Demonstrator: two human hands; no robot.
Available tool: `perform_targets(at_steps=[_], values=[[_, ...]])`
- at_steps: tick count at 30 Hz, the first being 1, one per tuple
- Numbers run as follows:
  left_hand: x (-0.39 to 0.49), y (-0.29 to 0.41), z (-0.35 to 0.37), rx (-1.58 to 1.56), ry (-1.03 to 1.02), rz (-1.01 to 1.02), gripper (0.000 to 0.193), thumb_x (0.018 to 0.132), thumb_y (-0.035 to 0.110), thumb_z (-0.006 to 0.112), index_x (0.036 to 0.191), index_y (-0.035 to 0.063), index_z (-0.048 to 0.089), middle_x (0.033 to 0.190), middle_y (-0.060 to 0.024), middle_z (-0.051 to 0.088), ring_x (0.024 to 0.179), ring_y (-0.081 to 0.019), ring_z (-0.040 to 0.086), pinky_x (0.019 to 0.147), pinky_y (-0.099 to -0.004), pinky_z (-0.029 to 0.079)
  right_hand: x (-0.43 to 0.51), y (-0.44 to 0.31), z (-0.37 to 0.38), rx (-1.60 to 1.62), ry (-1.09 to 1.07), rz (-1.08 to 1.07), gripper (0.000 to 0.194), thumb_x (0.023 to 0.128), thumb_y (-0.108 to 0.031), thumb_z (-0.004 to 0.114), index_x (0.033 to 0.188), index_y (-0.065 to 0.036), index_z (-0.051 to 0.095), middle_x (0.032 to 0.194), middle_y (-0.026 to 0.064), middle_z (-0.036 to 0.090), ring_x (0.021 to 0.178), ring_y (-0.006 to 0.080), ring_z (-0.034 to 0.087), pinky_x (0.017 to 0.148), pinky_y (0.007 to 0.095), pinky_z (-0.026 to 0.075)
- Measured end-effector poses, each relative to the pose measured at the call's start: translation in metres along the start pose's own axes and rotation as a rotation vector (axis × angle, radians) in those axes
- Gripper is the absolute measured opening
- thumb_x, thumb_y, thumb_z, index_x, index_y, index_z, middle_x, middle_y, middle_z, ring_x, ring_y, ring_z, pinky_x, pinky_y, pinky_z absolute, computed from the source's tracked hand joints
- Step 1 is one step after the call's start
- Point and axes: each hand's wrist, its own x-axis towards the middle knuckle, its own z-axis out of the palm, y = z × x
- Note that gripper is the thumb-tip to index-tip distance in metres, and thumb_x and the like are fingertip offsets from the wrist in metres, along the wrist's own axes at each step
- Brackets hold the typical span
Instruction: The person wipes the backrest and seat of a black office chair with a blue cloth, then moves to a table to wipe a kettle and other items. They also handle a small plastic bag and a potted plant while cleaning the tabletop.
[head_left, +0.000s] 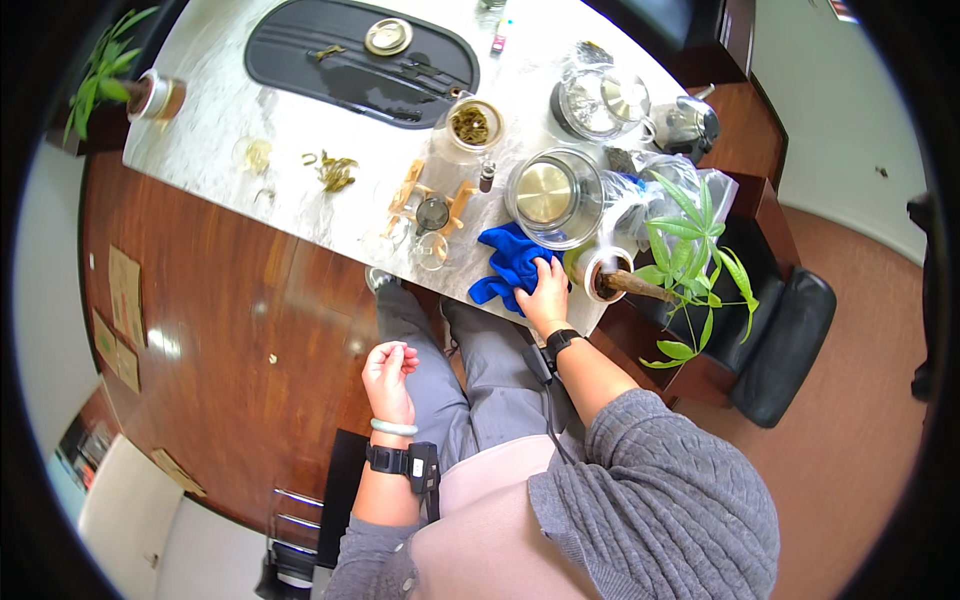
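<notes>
My right hand (546, 296) reaches to the table's near corner, its thumb and fingers gripping the edge of a crumpled blue cloth (511, 259). Part of the cloth is hidden under the fingers. Over my lap, away from the table, my left hand (390, 381) is loosely curled with nothing visible in it. Just beyond the cloth stands a large glass pot (555, 196) with a metallic disc at its bottom. A potted plant in a white pot (600, 276) stands right of my right hand. Left of the cloth is a wooden cup rack (454, 202) with small glass cups (431, 250) around it.
A glass pitcher with a strainer of wet tea leaves (471, 126) stands behind the rack. Loose wet leaves (335, 171) lie farther left. A black tea tray (330, 67) holds a lid (388, 36). A glass kettle (600, 105) and plastic bags (664, 187) crowd the right side.
</notes>
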Motion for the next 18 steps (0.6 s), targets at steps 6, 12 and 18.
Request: perform_targets(at_steps=[6,12,18], values=[[0.038,0.037,0.01,0.139,-0.225,-0.11,0.013,0.099,0.016,0.057,0.098,0.0038,0.064,0.085,-0.0067,0.068,0.073,-0.0129,0.062,0.069,-0.0252,0.049,-0.005,-0.04,-0.027,0.162,0.151,0.05,0.029,0.078,-0.014,0.073,0.104,-0.004,0.066,0.123,0.0194,0.06,0.116,0.0383,0.055,0.1,0.0463,0.044],[0.068,0.078,-0.007,0.243,-0.335,-0.109,0.013,0.099,0.014,0.057,0.097,0.0038,0.064,0.085,-0.0063,0.069,0.073,-0.0117,0.062,0.069,-0.0244,0.049,0.09,-0.06,-0.094,0.051,0.564,-0.289,0.036,0.082,0.0,0.061,0.118,-0.001,0.06,0.114,0.0196,0.063,0.109,0.0377,0.059,0.095,0.0444,0.048],[0.085,0.097,-0.03,0.274,-0.358,-0.154,0.013,0.099,0.014,0.057,0.096,0.0043,0.064,0.084,-0.0057,0.069,0.072,-0.0112,0.062,0.069,-0.0242,0.049,0.173,-0.039,-0.102,-0.162,0.281,-0.059,0.042,0.083,0.001,0.053,0.125,-0.001,0.059,0.111,0.0228,0.065,0.106,0.0399,0.061,0.091,0.0458,0.05]])
